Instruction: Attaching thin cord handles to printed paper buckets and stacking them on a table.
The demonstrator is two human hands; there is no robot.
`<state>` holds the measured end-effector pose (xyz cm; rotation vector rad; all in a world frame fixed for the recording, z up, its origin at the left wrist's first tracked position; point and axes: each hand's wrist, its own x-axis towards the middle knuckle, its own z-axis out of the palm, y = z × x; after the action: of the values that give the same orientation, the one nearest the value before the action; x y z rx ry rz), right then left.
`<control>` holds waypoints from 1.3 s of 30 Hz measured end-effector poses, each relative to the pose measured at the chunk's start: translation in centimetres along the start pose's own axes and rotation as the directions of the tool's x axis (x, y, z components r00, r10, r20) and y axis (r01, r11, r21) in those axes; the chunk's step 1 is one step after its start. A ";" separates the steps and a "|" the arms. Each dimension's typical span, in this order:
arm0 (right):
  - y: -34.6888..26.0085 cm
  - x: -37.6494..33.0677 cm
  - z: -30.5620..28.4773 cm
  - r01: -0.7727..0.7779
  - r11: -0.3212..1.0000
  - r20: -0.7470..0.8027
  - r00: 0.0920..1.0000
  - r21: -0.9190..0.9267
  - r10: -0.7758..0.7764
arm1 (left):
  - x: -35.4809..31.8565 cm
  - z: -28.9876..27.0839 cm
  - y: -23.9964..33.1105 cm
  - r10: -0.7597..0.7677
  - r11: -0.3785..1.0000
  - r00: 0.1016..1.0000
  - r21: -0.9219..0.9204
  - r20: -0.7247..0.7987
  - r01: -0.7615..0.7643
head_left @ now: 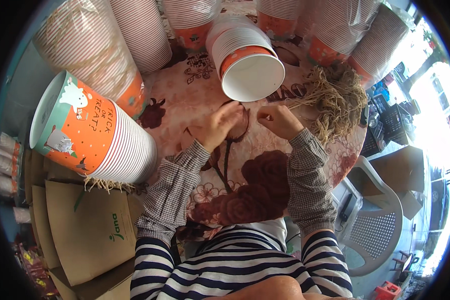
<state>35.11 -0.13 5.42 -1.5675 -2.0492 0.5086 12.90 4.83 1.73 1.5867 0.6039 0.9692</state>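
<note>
My left hand (219, 125) is over the table with its fingers stretched out toward the right, slightly smeared, and I see nothing in it. Across a small gap, my right hand (281, 121) is curled with thumb and fingers together; whether a strand is pinched there is too small to tell. Just beyond both hands a stack of paper buckets (252, 77) lies on its side, its white round end facing me. Beside my right hand lies a tangled bundle of tan raffia strands (335, 102). Both forearms wear checked sleeve covers.
A tilted stack of orange and green Halloween buckets (92, 132) stands at the left. Several plastic-wrapped bucket stacks (87, 47) line the far edge. The table has a floral cloth (255, 195). Cardboard boxes (92, 230) are at lower left, a white plastic chair (375, 225) at right.
</note>
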 end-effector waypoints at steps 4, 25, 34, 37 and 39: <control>-4.0 0.1 -0.7 0.104 0.973 -0.124 0.989 0.207 -0.079 | -1.1 2.1 1.8 -0.280 0.847 0.924 -0.387 0.259 0.365; -3.7 -0.1 0.0 -0.072 0.906 0.156 0.988 0.417 0.006 | -1.3 -0.8 2.8 -0.466 0.722 0.815 -0.385 0.344 0.575; -4.5 0.1 1.5 -0.191 0.832 0.245 0.967 0.521 0.068 | -1.5 -1.2 2.9 -0.471 0.856 0.864 -0.145 0.179 0.497; -4.7 0.3 1.1 -0.240 0.861 0.340 0.937 0.449 0.085 | -1.4 -1.3 2.7 -0.434 0.896 0.897 -0.064 0.080 0.439; -5.8 0.2 1.2 -0.234 0.819 0.342 0.939 0.525 0.049 | -1.6 -1.1 2.9 -0.431 0.901 0.899 -0.023 0.080 0.434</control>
<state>29.84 -1.46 7.80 -1.3336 -1.7520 1.3619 10.82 3.43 4.18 1.3642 0.8379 0.5816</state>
